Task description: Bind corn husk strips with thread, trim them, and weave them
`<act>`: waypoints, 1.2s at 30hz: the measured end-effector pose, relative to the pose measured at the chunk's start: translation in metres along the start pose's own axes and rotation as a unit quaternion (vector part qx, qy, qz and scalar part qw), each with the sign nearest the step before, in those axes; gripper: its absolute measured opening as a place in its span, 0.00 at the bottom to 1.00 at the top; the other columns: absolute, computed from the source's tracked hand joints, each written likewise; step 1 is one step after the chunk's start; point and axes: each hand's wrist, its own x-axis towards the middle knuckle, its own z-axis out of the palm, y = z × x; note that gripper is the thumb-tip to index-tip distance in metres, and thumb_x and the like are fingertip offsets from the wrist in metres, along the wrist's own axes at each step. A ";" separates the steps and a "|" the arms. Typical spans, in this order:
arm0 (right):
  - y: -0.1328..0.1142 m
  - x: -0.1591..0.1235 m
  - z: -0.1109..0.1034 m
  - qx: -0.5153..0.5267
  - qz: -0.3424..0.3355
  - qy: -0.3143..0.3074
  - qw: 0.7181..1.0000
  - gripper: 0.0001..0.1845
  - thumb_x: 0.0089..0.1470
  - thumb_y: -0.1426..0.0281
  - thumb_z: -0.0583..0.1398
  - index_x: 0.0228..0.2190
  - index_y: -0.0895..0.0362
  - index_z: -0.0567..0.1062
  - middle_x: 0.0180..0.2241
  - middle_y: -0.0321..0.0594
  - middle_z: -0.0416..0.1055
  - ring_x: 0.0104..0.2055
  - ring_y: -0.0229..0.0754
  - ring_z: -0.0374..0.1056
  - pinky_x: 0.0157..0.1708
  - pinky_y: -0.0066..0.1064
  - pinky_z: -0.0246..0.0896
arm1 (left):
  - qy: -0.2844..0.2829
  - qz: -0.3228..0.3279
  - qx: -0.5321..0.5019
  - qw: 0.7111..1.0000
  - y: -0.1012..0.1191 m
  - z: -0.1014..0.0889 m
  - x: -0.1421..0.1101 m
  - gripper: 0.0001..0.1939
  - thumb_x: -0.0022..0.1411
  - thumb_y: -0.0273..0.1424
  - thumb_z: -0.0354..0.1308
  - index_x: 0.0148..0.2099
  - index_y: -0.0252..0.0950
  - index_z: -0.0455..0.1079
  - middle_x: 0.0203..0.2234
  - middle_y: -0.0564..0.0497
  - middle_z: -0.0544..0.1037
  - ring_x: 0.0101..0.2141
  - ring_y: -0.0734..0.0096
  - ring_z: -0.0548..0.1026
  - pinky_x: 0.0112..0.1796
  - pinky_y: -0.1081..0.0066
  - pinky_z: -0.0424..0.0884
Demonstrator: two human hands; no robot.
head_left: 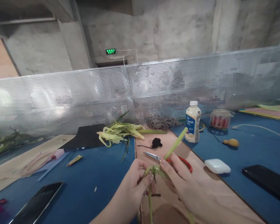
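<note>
Between my two hands is a pale green corn husk, its strips crossing in a small knot-like bunch [156,169]. My left hand [132,183] pinches the bunch's left side between thumb and fingers, and a strip hangs below it. My right hand [185,179] closes on the other side, with a long husk strip [177,143] sticking up past its fingers. Scissors with red handles [188,163] show just behind my right fingers, blades toward the left; whether the fingers touch them I cannot tell. A small black ball of yarn [156,142] lies beyond the scissors.
A pile of corn husks [121,132] lies at the back beside black paper [86,137]. To the right stand a bottle [193,123] and a clear jar [220,119], with a white case [217,166] and dark phone [266,180] nearer. Another phone [38,202] lies left.
</note>
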 end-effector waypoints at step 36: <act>0.002 0.002 -0.008 -0.039 -0.017 -0.028 0.999 0.11 0.54 0.62 0.50 0.27 0.55 0.66 0.19 0.35 0.65 0.21 0.37 0.62 0.23 0.26 0.59 | -0.011 -0.067 -0.082 0.994 0.018 -0.001 0.002 0.13 0.54 0.33 0.56 0.41 0.32 0.66 0.24 0.54 0.71 0.19 0.81 0.57 0.20 0.78 0.49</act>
